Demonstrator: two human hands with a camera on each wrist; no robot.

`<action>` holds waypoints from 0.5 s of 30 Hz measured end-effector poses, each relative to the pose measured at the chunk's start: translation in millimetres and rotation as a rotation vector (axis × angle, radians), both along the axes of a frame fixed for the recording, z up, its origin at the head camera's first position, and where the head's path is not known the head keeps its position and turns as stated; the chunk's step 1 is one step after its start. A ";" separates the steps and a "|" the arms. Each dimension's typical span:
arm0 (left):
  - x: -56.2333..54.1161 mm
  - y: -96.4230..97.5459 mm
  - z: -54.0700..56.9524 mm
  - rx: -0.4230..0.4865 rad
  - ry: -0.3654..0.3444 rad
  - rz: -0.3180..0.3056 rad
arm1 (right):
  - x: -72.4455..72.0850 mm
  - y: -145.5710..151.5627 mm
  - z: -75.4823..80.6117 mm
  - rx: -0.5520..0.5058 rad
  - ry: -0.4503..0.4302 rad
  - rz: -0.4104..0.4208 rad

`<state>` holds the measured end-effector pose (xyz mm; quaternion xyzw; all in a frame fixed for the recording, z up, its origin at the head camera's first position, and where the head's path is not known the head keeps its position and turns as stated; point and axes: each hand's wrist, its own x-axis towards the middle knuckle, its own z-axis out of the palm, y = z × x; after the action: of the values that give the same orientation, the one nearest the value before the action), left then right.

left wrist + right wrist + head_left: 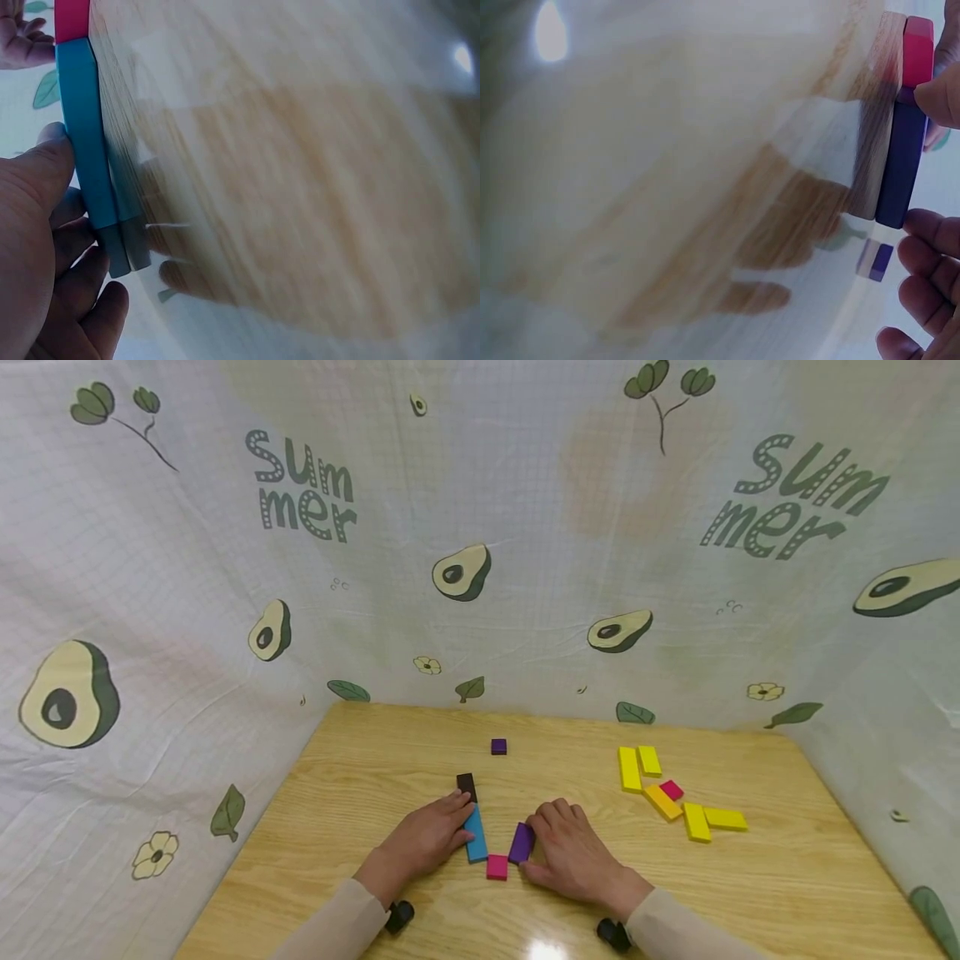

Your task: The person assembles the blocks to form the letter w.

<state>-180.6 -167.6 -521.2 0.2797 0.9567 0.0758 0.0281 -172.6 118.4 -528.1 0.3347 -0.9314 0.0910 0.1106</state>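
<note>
A blue block (476,835) lies end to end with a black block (467,787). My left hand (427,839) touches them along their left side, its fingertips near the joint and its thumb on the blue one. A pink-red block (497,867) sits at the blue block's near end. Slanting up from it is a long purple block (521,843). My right hand (573,856) pinches that purple block, thumb by its near end and index finger by the far end, as the right wrist view shows (904,165).
A small purple block (498,747) lies farther back. On the right are several yellow blocks (630,770), an orange block (663,802) and another pink-red block (672,790). Avocado-print cloth (525,610) hangs around the wooden table (360,760).
</note>
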 end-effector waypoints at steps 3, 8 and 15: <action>-0.7 -0.1 1.3 0.002 -0.002 -0.004 | -0.8 -0.1 1.0 0.007 -0.006 0.000; 0.0 -0.3 2.2 0.007 -0.002 -0.003 | -0.4 -0.9 1.5 0.014 0.000 0.003; -0.5 -0.1 1.4 0.018 -0.011 0.001 | -0.3 -0.4 1.8 0.010 0.001 0.000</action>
<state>-181.2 -167.7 -519.8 0.2792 0.9559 0.0860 0.0309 -172.9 118.0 -526.3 0.3352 -0.9318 0.0860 0.1093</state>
